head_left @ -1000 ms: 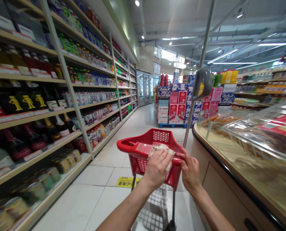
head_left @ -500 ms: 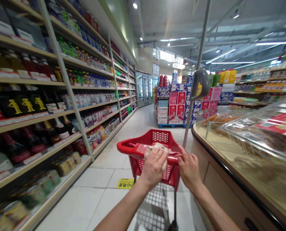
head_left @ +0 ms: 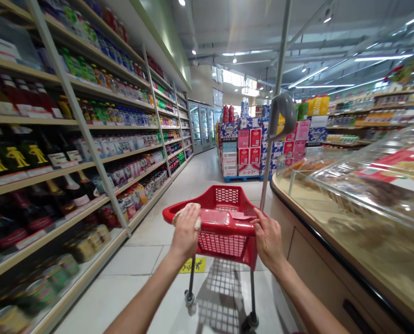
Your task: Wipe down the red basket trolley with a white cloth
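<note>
A red shopping cart [head_left: 216, 218] stands in front of me, its handle bar toward my body. My left hand [head_left: 186, 232] presses a pale, crumpled cloth [head_left: 197, 221] onto the left part of the handle; most of the cloth is hidden under the fingers. At the handle's right end, my right hand [head_left: 268, 236] is closed around the bar. The middle of the handle, with a clear pinkish panel, lies bare between the hands. Nothing shows in the visible part of the basket.
Drink shelves [head_left: 123, 125] line the left side. On the right is a display counter [head_left: 280, 190] with food under clear covers. A metal pole [head_left: 267, 171] carrying a grey rounded fixture [head_left: 283, 117] rises beside the cart. Stacked boxes [head_left: 243, 155] stand ahead. A yellow floor sticker [head_left: 198, 265] lies below.
My left hand has slid the cloth left along the handle, from its middle to its left part. My right hand stays at the right end. The view has shifted slightly right.
</note>
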Demonstrator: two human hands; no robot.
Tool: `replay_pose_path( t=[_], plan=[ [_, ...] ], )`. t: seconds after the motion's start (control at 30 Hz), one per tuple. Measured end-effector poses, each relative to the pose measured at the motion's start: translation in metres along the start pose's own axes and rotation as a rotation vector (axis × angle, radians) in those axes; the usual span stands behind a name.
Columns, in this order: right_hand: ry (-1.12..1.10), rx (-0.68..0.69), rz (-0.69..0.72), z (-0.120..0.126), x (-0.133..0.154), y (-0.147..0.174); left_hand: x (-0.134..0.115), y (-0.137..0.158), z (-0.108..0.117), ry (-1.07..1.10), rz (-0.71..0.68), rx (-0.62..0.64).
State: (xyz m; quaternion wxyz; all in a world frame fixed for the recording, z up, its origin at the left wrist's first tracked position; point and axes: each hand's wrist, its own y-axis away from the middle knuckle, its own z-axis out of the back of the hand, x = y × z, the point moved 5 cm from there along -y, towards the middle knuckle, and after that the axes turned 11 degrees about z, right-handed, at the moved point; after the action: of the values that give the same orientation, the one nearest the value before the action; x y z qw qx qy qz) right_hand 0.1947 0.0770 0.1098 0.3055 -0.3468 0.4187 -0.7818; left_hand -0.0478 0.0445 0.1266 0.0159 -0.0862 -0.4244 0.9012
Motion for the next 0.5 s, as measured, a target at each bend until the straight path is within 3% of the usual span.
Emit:
replay_pose_path(
  t=[0.1, 0.2, 0.27, 0.43, 0.5],
  plan=[
    [-0.005, 0.000, 0.019, 0.001, 0.001, 0.000, -0.076, 0.003, -0.016, 0.082, -0.104, 0.044],
    [-0.013, 0.015, 0.035, 0.004, 0.000, -0.001, -0.114, -0.001, -0.020, 0.121, -0.110, 0.051],
    [-0.019, 0.024, 0.039, 0.007, -0.002, -0.001, -0.108, -0.006, -0.015, 0.110, -0.091, 0.039],
    [-0.028, 0.028, 0.016, 0.006, 0.000, 0.000, -0.028, -0.017, 0.001, 0.039, 0.092, -0.034],
    [-0.024, 0.014, 0.008, 0.002, 0.003, 0.001, -0.016, -0.017, 0.003, 0.027, 0.123, -0.057]
  ],
)
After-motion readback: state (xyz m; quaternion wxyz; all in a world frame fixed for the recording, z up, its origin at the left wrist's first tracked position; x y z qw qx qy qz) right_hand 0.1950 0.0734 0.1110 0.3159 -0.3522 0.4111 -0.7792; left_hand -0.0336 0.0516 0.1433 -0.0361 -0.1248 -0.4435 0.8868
